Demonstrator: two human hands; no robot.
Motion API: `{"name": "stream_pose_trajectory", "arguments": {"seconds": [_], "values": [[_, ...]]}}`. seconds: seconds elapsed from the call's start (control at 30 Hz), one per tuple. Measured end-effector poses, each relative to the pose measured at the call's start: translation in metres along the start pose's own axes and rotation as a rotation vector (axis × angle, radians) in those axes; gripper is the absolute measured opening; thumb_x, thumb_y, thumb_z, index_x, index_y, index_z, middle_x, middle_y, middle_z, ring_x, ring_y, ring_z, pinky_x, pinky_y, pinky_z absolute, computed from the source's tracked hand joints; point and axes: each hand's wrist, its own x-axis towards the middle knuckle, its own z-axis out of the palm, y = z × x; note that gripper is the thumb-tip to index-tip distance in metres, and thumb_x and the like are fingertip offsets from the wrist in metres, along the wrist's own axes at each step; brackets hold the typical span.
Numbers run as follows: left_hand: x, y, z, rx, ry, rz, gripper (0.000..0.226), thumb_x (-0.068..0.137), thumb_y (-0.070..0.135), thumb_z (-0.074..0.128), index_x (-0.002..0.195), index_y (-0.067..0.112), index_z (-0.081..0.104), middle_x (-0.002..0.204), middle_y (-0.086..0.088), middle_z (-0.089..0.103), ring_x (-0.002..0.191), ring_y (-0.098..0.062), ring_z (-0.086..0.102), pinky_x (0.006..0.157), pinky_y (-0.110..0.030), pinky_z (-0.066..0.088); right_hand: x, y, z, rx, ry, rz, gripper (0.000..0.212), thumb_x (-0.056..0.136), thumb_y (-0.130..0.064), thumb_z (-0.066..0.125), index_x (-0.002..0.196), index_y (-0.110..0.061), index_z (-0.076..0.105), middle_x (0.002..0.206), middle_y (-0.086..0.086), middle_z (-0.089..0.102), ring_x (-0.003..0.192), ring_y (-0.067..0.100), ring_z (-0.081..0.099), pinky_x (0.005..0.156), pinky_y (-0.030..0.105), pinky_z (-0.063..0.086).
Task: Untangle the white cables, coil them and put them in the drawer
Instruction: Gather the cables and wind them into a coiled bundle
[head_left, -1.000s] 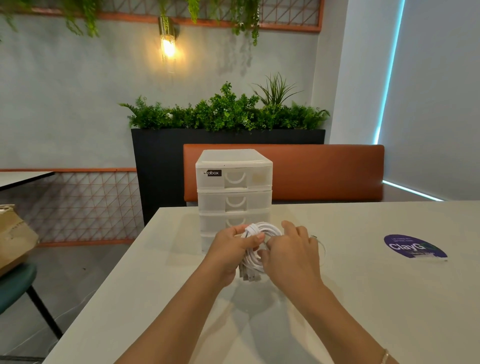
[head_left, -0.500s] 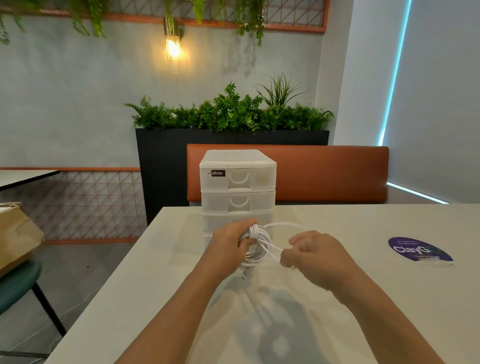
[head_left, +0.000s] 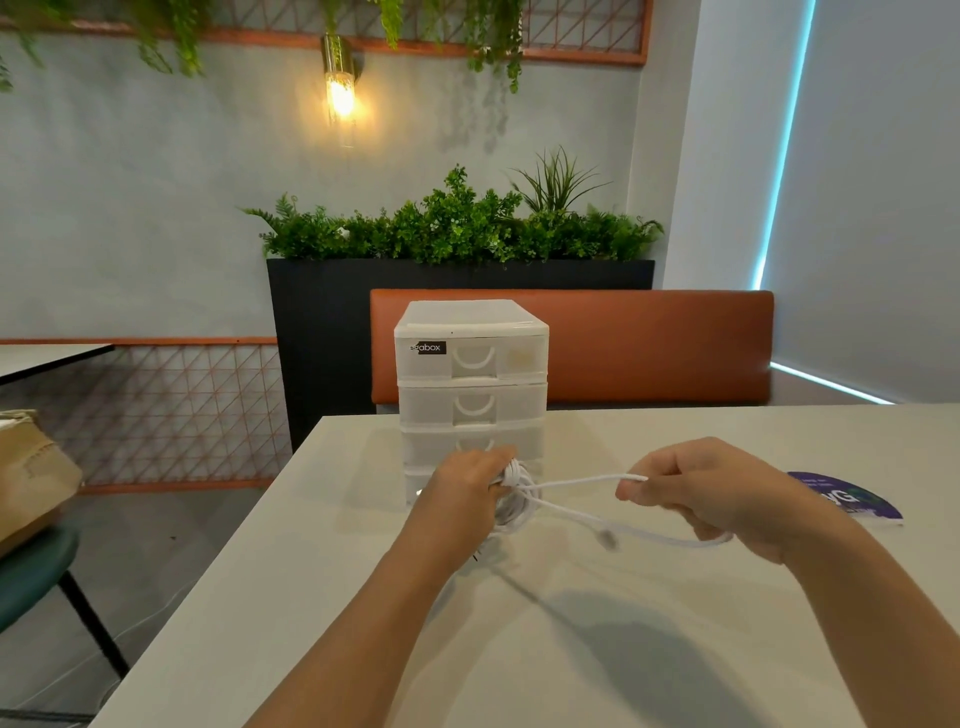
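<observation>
Left hand (head_left: 470, 488) grips the cable bundle (head_left: 514, 501); right hand (head_left: 711, 493) pinches a loose strand (head_left: 576, 483) off to its side. Light, floppy stuff, so I'd hold the bundle itself.

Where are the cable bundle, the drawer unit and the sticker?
cable bundle (head_left: 514, 501): head view, on the coiled loops beside the left hand.
drawer unit (head_left: 519, 358): head view, top drawer front.
sticker (head_left: 852, 501): head view, purple face.

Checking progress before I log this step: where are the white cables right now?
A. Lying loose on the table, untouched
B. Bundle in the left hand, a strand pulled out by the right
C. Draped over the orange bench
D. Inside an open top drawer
B: the left hand grips the cable bundle while the right hand pinches a strand drawn sideways; the drawer unit shows its drawers closed.
</observation>
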Motion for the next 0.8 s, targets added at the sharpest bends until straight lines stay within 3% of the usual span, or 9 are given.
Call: {"name": "stream_pose_trajectory", "arguments": {"seconds": [0.13, 0.2, 0.27, 0.33, 0.43, 0.53, 0.63, 0.73, 0.8], "values": [[0.002, -0.003, 0.007, 0.103, -0.022, 0.056, 0.029, 0.062, 0.002, 0.058, 0.088, 0.005, 0.071, 0.063, -0.007, 0.064, 0.054, -0.027, 0.059, 0.046, -0.028, 0.048, -0.004, -0.008, -0.012, -0.198, 0.085, -0.114, 0.01, 0.084, -0.026, 0.068, 0.076, -0.023, 0.073, 0.073, -0.008, 0.066, 0.061, 0.009, 0.053, 0.059, 0.021, 0.043], [0.004, -0.004, 0.006, 0.156, 0.014, 0.107, 0.03, 0.058, 0.003, 0.059, 0.086, 0.007, 0.072, 0.061, -0.004, 0.064, 0.05, -0.024, 0.058, 0.044, -0.023, 0.045, -0.004, -0.009, -0.019, -0.162, 0.082, -0.131, 0.009, 0.084, -0.027, 0.068, 0.08, -0.022, 0.074, 0.074, -0.011, 0.068, 0.054, 0.009, 0.054, 0.064, 0.025, 0.049], [0.004, -0.005, 0.006, 0.197, 0.032, 0.142, 0.032, 0.056, 0.004, 0.06, 0.086, 0.008, 0.072, 0.062, -0.003, 0.065, 0.05, -0.022, 0.059, 0.044, -0.021, 0.044, -0.005, -0.007, -0.023, -0.193, 0.077, -0.141, 0.01, 0.085, -0.028, 0.067, 0.08, -0.023, 0.074, 0.06, -0.016, 0.063, 0.045, 0.004, 0.047, 0.055, 0.021, 0.043], [0.003, -0.006, 0.007, 0.207, 0.027, 0.158, 0.032, 0.056, 0.004, 0.061, 0.086, 0.008, 0.072, 0.062, -0.004, 0.066, 0.05, -0.022, 0.059, 0.046, -0.021, 0.046, -0.001, -0.003, -0.027, -0.38, 0.151, -0.167, 0.01, 0.085, -0.034, 0.065, 0.077, -0.032, 0.07, 0.071, -0.016, 0.067, 0.062, 0.002, 0.056, 0.059, 0.019, 0.044], [0.004, -0.007, 0.009, 0.192, -0.005, 0.157, 0.037, 0.054, -0.003, 0.068, 0.09, 0.006, 0.071, 0.065, -0.007, 0.067, 0.053, -0.025, 0.06, 0.049, -0.026, 0.052, 0.002, -0.006, -0.025, -0.697, 0.348, -0.111, 0.011, 0.087, -0.046, 0.059, 0.085, -0.039, 0.067, 0.093, -0.008, 0.068, 0.085, 0.014, 0.059, 0.074, 0.029, 0.049], [0.006, -0.005, 0.008, 0.192, -0.022, 0.159, 0.051, 0.044, -0.014, 0.08, 0.091, 0.004, 0.07, 0.065, -0.01, 0.066, 0.054, -0.027, 0.06, 0.048, -0.029, 0.053, 0.0, -0.016, -0.02, -0.856, 0.495, -0.071, 0.027, 0.085, -0.058, 0.054, 0.084, -0.034, 0.066, 0.088, -0.006, 0.066, 0.087, 0.019, 0.059, 0.069, 0.029, 0.045], [0.007, -0.004, 0.007, 0.209, -0.005, 0.174, 0.056, 0.042, -0.013, 0.083, 0.094, 0.003, 0.071, 0.066, -0.01, 0.066, 0.055, -0.026, 0.061, 0.049, -0.028, 0.052, -0.001, -0.025, -0.021, -0.91, 0.562, -0.05, 0.041, 0.079, -0.065, 0.055, 0.069, -0.026, 0.061, 0.074, -0.004, 0.062, 0.078, 0.02, 0.059, 0.066, 0.028, 0.046], [0.009, -0.004, 0.008, 0.213, 0.055, 0.189, 0.046, 0.051, -0.007, 0.078, 0.096, 0.003, 0.071, 0.067, -0.009, 0.066, 0.057, -0.026, 0.061, 0.05, -0.027, 0.052, 0.004, -0.027, -0.033, -0.94, 0.506, 0.045, 0.053, 0.068, -0.074, 0.058, 0.064, -0.022, 0.06, 0.067, -0.004, 0.06, 0.071, 0.018, 0.057, 0.064, 0.028, 0.048], [0.01, -0.005, 0.007, 0.202, 0.127, 0.198, 0.041, 0.059, -0.003, 0.065, 0.099, 0.007, 0.067, 0.066, -0.008, 0.065, 0.058, -0.027, 0.061, 0.05, -0.027, 0.052, 0.006, -0.024, -0.041, -0.994, 0.351, 0.124, 0.058, 0.064, -0.076, 0.06, 0.057, -0.019, 0.061, 0.054, -0.007, 0.062, 0.061, 0.012, 0.058, 0.063, 0.027, 0.048]]}}
